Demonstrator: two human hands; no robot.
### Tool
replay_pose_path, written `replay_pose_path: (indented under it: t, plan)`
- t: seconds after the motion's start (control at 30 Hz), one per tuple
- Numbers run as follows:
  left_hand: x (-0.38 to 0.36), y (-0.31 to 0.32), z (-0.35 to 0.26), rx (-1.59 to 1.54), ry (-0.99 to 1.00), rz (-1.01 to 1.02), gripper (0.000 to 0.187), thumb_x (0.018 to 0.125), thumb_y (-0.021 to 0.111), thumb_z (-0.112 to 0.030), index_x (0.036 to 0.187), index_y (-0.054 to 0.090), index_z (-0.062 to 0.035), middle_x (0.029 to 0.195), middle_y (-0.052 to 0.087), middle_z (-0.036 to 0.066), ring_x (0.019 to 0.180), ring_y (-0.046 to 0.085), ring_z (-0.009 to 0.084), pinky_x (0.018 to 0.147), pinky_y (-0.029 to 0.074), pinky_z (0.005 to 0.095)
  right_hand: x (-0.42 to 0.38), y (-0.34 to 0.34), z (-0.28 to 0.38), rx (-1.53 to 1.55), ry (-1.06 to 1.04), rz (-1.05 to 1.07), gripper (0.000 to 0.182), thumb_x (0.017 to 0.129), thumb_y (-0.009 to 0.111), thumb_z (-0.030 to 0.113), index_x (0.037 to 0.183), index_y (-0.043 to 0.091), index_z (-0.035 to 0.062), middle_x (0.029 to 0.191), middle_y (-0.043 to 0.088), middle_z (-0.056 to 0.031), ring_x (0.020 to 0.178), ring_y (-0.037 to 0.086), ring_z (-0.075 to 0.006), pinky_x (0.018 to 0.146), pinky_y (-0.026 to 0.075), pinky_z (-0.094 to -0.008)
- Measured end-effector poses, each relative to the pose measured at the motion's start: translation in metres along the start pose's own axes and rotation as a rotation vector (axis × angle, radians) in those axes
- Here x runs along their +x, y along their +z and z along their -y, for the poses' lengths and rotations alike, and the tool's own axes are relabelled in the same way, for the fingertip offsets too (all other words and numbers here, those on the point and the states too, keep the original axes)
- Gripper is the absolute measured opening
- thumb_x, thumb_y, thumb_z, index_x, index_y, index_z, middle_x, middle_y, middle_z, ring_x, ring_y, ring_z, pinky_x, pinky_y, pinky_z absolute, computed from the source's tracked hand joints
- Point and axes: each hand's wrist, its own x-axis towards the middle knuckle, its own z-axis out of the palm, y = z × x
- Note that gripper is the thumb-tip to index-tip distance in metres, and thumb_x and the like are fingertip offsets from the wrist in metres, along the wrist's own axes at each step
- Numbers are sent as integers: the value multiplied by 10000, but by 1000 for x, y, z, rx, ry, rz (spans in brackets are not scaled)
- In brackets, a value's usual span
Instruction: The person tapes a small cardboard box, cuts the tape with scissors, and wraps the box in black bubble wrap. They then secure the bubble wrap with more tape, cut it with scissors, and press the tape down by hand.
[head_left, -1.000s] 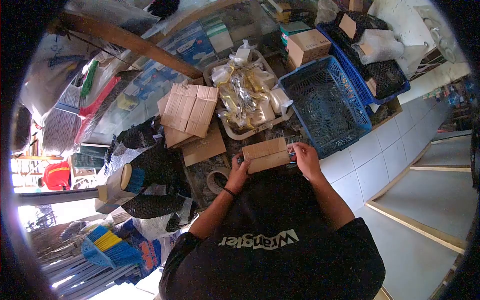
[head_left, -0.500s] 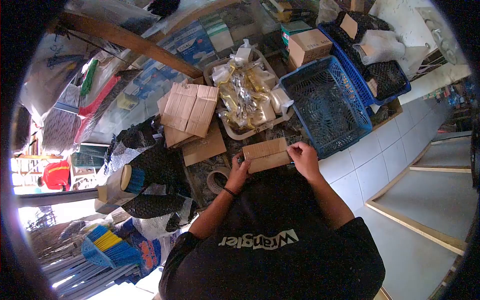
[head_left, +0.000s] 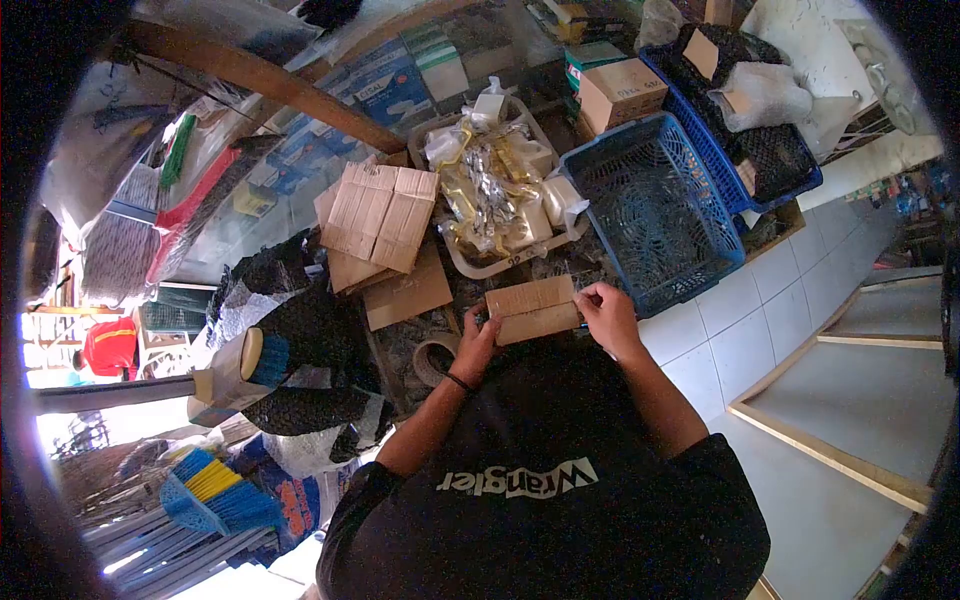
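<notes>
A small brown cardboard box, with a seam along its upper face, is held level close to the dark shirt. My left hand grips its left end, thumb along the edge. At the opposite end, the fingers of my right hand pinch the upper right corner. A roll of tape lies just left of my left hand. Flattened cardboard pieces are stacked beyond it. The box's underside is hidden.
A pale tray of plastic-wrapped packets stands ahead, beside a blue basket. Behind are a carton and another blue basket with black bubble wrap. Brooms lean at left; a person in red is far off.
</notes>
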Motion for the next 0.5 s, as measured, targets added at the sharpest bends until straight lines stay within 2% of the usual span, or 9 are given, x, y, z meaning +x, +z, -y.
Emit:
replay_pose_path:
  t: [0.2, 0.3, 0.5]
  plan:
    - [-2, 2, -1, -38, 43, -9, 640, 859, 523, -403, 1300, 215, -58, 1096, 487, 153, 909, 519, 213, 685, 461, 330, 2, -1, -2, 7, 3, 21, 173, 766, 656, 160, 790, 603, -4, 717, 638, -142, 667, 632, -280, 596, 481, -356]
    - [-1, -1, -2, -2, 0, 12, 639, 860, 521, -398, 1303, 210, -58, 1095, 486, 152, 898, 522, 209, 680, 458, 321, 3, 0, -5, -28, 0, 28, 172, 765, 655, 156, 787, 601, -6, 716, 637, -146, 670, 632, -286, 594, 480, -363]
    - [4, 1, 8, -45, 69, -16, 631, 864, 521, -392, 1302, 214, -57, 1082, 490, 141, 851, 526, 191, 660, 454, 298, 3, 1, 0, -53, -14, 23, 176, 753, 667, 150, 780, 597, -9, 710, 629, -159, 668, 625, -312, 591, 477, -375]
